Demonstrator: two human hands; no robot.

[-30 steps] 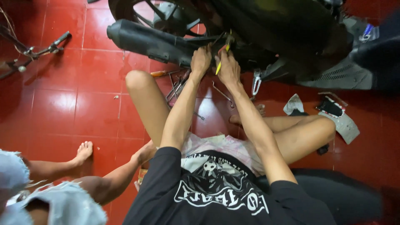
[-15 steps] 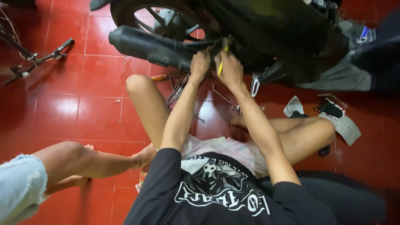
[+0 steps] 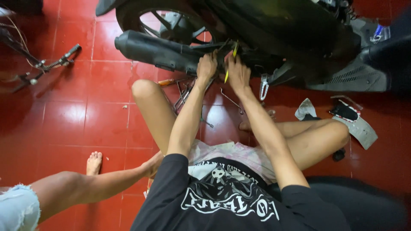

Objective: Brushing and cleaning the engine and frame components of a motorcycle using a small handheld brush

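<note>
I sit on a red tiled floor facing a black motorbike (image 3: 274,30) with a dark exhaust pipe (image 3: 154,51) and rear wheel (image 3: 171,21). My left hand (image 3: 207,66) grips a dark part under the bike, just right of the exhaust. My right hand (image 3: 237,72) is closed around a yellow-handled tool (image 3: 229,64), held upright against the same spot. What the tool's tip meets is hidden behind the bike's underside.
Metal wrenches and rods (image 3: 188,92) lie on the tiles between my knees. A grey panel (image 3: 359,126) and a rag (image 3: 306,109) lie at right. Another person's bare legs (image 3: 85,184) stretch in from the lower left. A metal stand (image 3: 47,66) lies at upper left.
The other person at lower left has shifted, their leg now stretched across the floor toward me. My hands stay at the same spot under the bike.
</note>
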